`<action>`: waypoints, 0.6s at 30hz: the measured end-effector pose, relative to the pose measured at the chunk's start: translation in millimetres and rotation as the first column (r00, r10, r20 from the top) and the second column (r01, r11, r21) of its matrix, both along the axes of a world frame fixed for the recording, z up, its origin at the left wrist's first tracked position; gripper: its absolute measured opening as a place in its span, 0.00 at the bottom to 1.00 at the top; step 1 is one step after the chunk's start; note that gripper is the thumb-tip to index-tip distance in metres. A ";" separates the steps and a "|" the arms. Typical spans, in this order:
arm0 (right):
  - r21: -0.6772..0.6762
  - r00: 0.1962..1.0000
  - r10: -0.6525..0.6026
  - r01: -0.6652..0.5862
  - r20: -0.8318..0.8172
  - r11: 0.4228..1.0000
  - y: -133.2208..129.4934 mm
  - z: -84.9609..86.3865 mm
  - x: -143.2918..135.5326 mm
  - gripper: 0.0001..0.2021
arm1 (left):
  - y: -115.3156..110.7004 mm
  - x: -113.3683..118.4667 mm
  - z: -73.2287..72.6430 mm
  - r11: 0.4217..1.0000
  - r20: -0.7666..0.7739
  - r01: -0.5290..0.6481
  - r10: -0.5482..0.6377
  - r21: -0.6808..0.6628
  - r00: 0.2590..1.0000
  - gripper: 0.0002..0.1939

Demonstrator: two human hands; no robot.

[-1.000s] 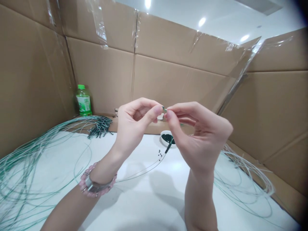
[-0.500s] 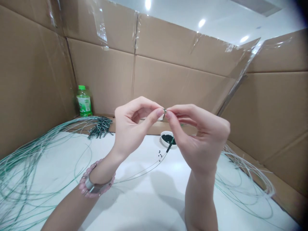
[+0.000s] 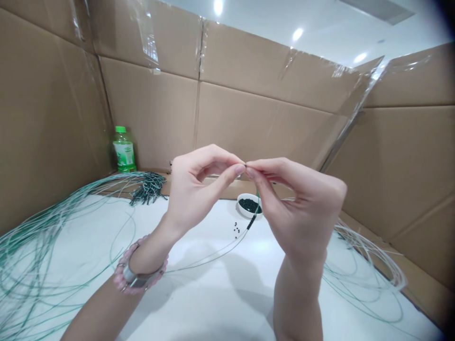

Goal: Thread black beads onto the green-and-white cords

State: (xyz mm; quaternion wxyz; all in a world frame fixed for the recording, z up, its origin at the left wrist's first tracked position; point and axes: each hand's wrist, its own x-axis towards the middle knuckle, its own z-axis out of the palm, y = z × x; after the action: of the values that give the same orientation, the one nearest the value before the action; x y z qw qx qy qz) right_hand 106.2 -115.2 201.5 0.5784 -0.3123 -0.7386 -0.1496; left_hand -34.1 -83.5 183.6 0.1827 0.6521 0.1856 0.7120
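Observation:
My left hand (image 3: 199, 189) and my right hand (image 3: 298, 203) meet at their fingertips above the table, each with thumb and forefinger pinched. A tiny dark piece shows between the two pinches; it is too small to name surely. From beneath my right hand a green cord (image 3: 257, 203) hangs down, with a short row of black beads (image 3: 251, 222) threaded on it. Below the beads the thin cord runs on to the lower left, behind my left wrist. Just behind the beads stands a white bowl (image 3: 242, 213) of small dark beads (image 3: 249, 205).
Several loose beads (image 3: 236, 230) lie on the white table (image 3: 206, 293). Bundled green and white cords (image 3: 42, 237) with dark ends spread on the left; more cords (image 3: 377, 265) curl at right. A green-capped bottle (image 3: 124, 150) stands by the cardboard wall (image 3: 249, 118).
My fingertips have closed nearer together, hiding most of the green piece between them. My right hand has shifted slightly right and down, and the hanging beaded cord has swung a little.

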 end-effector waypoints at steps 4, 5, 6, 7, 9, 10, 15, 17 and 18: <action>-0.044 0.991 0.110 -0.114 -0.071 0.993 3.2 -0.2 0.2 0.09 | -1.6 -1.9 1.3 1.000 -0.005 -0.005 0.005 -0.002 1.000 0.03; -0.053 0.982 0.151 -0.158 -0.111 0.986 4.4 -0.7 0.3 0.09 | -1.9 -2.3 1.7 1.000 -0.009 -0.012 0.012 -0.002 1.000 0.03; -0.057 0.971 0.187 -0.197 -0.147 0.979 5.3 -1.3 0.2 0.09 | -2.2 -2.6 2.1 1.000 -0.013 -0.020 0.020 0.002 1.000 0.03; -0.072 0.963 0.210 -0.225 -0.167 0.972 5.9 -1.7 0.0 0.09 | -2.3 -2.8 2.3 1.000 -0.018 -0.029 0.029 0.007 0.999 0.03; -0.114 0.961 0.220 -0.241 -0.169 0.964 6.0 -1.8 -0.9 0.08 | -2.2 -2.7 2.3 0.998 -0.026 -0.049 0.050 0.026 0.998 0.03; -0.134 0.965 0.210 -0.231 -0.158 0.964 5.5 -1.6 -1.7 0.07 | -1.9 -2.4 2.0 0.997 -0.030 -0.061 0.062 0.039 0.998 0.03; -0.175 0.985 0.120 -0.140 -0.124 0.974 4.8 -0.8 -3.3 0.05 | -0.3 -0.5 -0.7 0.986 -0.047 -0.147 0.151 0.079 0.987 0.04; -0.252 0.991 0.096 -0.117 -0.094 0.961 6.5 -0.6 0.9 0.04 | 0.7 -1.2 -1.0 0.982 -0.033 -0.175 0.177 0.068 0.984 0.05; -0.325 0.995 0.091 -0.103 -0.052 0.940 7.7 -0.2 4.3 0.04 | 1.6 -2.0 -0.9 0.981 -0.020 -0.184 0.186 0.054 0.982 0.05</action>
State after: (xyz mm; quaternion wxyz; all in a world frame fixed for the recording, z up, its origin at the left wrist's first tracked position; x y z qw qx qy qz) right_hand 110.5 -107.5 201.3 0.5384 -0.3698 -0.7572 0.0093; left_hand -36.1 -82.0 182.6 0.0962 0.6455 0.2290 0.7222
